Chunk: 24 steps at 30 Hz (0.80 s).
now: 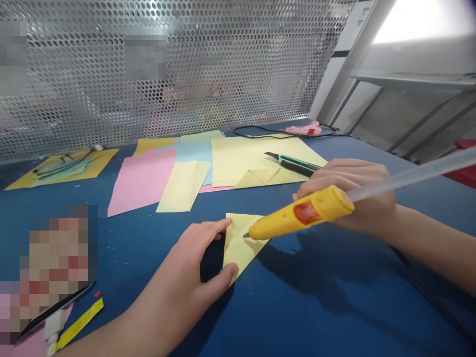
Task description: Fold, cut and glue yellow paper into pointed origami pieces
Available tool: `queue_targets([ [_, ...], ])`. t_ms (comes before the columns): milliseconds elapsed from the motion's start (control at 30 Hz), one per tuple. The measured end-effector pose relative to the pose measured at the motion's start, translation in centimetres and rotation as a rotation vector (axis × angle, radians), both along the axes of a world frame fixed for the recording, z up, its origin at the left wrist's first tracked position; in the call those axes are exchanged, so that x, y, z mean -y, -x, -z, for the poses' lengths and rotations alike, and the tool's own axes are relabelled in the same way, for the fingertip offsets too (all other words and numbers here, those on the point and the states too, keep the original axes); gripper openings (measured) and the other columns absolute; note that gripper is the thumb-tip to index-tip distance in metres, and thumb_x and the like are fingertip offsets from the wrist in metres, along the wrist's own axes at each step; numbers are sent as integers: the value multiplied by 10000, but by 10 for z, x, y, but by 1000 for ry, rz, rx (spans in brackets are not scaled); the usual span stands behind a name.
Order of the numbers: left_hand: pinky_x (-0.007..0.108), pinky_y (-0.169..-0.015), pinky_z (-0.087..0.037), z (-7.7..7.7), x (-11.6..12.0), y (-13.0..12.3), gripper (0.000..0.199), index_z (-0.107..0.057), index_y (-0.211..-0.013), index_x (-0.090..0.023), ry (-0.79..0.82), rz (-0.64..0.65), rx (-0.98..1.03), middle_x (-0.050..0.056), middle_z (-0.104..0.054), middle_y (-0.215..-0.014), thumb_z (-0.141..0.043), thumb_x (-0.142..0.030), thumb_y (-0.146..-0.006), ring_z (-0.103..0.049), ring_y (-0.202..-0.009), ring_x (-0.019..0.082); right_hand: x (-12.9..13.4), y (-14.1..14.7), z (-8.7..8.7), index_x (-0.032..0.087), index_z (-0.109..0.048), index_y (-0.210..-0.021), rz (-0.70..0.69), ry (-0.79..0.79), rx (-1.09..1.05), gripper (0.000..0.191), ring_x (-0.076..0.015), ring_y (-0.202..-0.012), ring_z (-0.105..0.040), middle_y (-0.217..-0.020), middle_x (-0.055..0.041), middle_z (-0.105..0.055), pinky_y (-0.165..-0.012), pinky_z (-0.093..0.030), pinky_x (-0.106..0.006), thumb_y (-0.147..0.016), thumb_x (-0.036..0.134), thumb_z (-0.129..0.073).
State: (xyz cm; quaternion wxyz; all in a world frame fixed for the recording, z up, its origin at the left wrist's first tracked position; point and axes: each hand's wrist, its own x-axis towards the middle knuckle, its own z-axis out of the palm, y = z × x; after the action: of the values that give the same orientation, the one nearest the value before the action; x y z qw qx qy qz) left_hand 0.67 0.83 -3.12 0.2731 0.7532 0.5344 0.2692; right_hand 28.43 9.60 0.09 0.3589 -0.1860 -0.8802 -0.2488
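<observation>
A small folded piece of pale yellow paper (pixel 241 243) lies on the blue table. My left hand (pixel 203 263) holds its left side, with the index fingertip at the upper left corner and the thumb at the lower edge. In my right hand (pixel 349 193) is a yellow glue gun (pixel 301 214) with a translucent glue stick (pixel 416 173) coming out of its back. The gun's nozzle points left, at or just above the middle of the paper; whether it touches cannot be made out.
Beyond my hands lie pink (pixel 143 176), blue and yellow sheets, a green and black cutter (pixel 297 164), and a pink glue gun (pixel 305 129) with a black cord. Glasses (pixel 67 166) rest at the back left. A perforated metal panel (pixel 167 64) stands behind.
</observation>
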Motion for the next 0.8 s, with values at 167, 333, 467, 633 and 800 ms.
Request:
queue_targets([
  [167,399,-935,-512,-5,-1,0,484,-582,-1290,-266,23,10,-13,29,-664,-1183,-593,-361,-816,-606,-1065,224,7,7,-3,242,-485,-843,-19,12,-8,201,-102,-451,-573,-572,56,-643,-504,-477,-249,-1004,361,-504],
  [333,376,-939,-507,-3,0,0,478,-576,-1296,-284,12,8,-8,17,-660,-1172,-595,-355,-823,-604,-1063,213,11,8,-4,236,-492,-837,-36,31,1,202,-102,-464,-578,-564,52,-636,-508,-482,-246,-997,356,-523],
  [467,381,-953,-499,3,0,0,478,-573,-1300,-307,-14,-4,3,12,-653,-1185,-598,-371,-827,-605,-1067,216,12,7,-4,239,-498,-846,-54,51,-2,198,-104,-467,-580,-563,53,-632,-517,-486,-250,-1004,358,-506],
  [633,378,-938,-505,4,0,1,472,-568,-1307,-319,-26,1,3,14,-654,-1192,-604,-365,-838,-605,-1065,221,12,6,-4,250,-501,-841,-43,66,-2,201,-109,-470,-594,-576,60,-647,-514,-492,-253,-997,376,-514],
  [800,380,-936,-507,3,1,1,464,-552,-1319,-325,-30,7,8,15,-647,-1210,-593,-369,-859,-601,-1073,223,5,4,-2,252,-516,-827,-12,56,-8,215,-108,-449,-592,-584,61,-669,-492,-483,-248,-998,381,-500],
])
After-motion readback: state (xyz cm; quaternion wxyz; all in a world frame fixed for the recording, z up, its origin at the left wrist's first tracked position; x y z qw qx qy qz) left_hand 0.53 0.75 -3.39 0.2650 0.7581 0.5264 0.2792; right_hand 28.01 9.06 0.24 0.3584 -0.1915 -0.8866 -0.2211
